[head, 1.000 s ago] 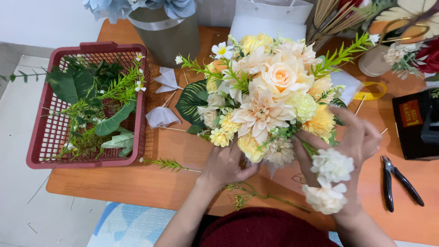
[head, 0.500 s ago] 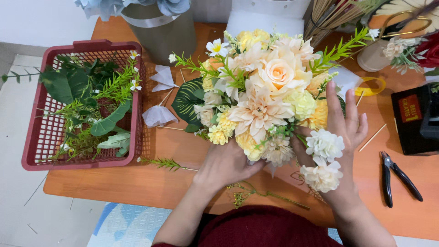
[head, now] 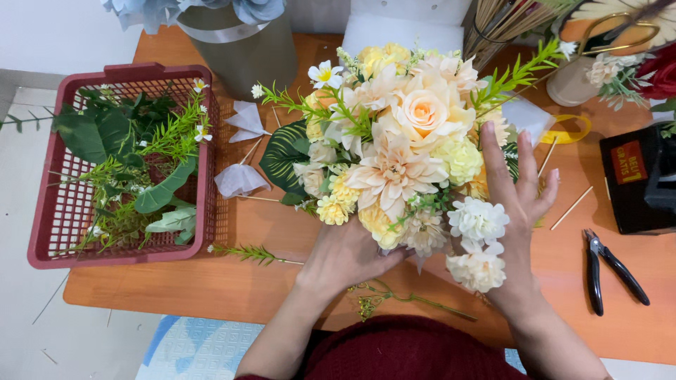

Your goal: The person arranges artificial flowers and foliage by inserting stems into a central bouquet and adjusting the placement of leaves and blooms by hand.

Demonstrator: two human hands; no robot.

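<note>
- Head view: your left hand (head: 348,255) closes its grip around the stems under the bouquet (head: 398,144), keeping it upright over the surface's (head: 232,288) near edge.
- Your right hand (head: 517,204) is open-palmed, steadying the white carnations (head: 477,243) against the bouquet's right side.
- Red basket (head: 49,239) of greenery sits at the left edge; pliers (head: 611,269) lie right.

Cream-yellow bouquet (head: 401,148), red mesh basket (head: 204,169), orange table (head: 232,281), black pliers (head: 612,271).
</note>
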